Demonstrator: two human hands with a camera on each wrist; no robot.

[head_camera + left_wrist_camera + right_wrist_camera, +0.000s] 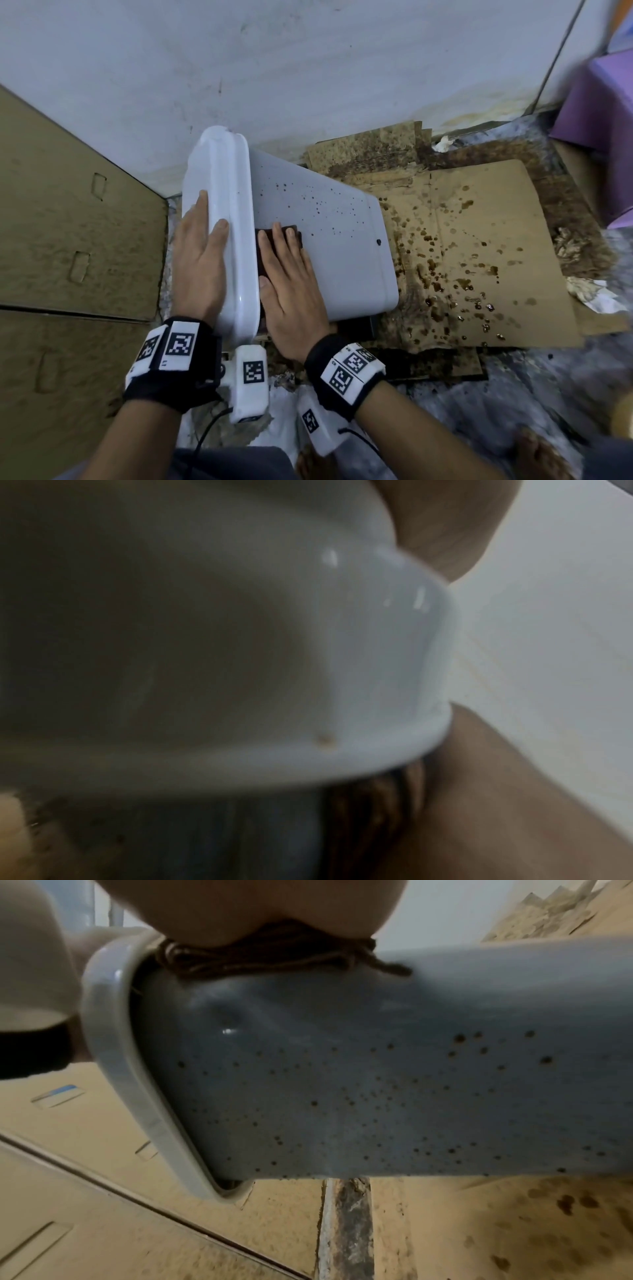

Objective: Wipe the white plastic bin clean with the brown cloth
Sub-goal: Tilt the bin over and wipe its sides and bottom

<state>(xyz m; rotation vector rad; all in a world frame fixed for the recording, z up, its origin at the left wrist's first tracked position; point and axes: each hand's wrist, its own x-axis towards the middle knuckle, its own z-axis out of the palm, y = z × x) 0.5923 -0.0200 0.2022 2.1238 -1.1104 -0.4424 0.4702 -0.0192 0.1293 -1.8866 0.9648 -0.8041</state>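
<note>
The white plastic bin (342, 246) lies on its side on the floor, its rim (236, 219) toward me and its upper wall speckled with dark brown spots. My left hand (202, 250) rests flat on the rim with straight fingers. My right hand (287, 277) presses the brown cloth (297, 236) flat against the upper wall, just right of the rim. In the right wrist view the cloth (267, 958) bunches under my palm on the bin (377, 1085), whose side wall is also spotted. The left wrist view shows the glossy rim (377, 647) close up and blurred.
Stained, spattered cardboard (479, 253) lies under and to the right of the bin. Cardboard panels (68, 240) stand on the left, and a pale wall (274, 68) rises behind. A purple object (603, 130) sits at the far right, with crumpled paper (589, 294) near the cardboard edge.
</note>
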